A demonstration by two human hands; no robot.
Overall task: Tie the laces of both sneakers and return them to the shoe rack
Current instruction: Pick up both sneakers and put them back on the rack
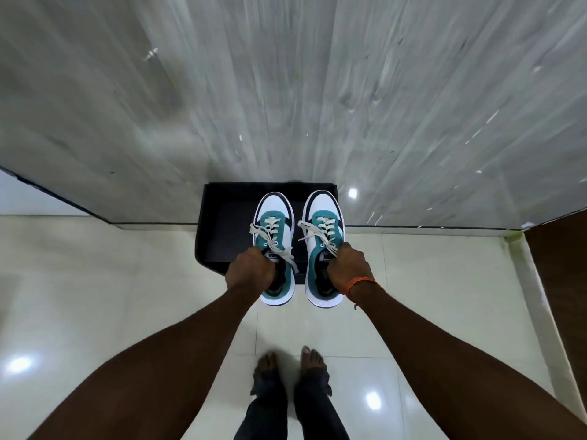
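Observation:
Two teal, white and black sneakers hang in the air side by side, toes pointing away from me. My left hand grips the left sneaker at its tongue and collar. My right hand grips the right sneaker the same way and wears an orange thread at the wrist. Off-white laces on both sneakers are tied in bows, with loops and ends hanging to the side. Below and beyond the sneakers lies a black open tray-like shelf against the wall.
A grey streaked marble wall rises ahead, with a dark ledge at its base. The floor is glossy cream tile. My bare feet stand below the sneakers. A brown wooden panel borders the right side.

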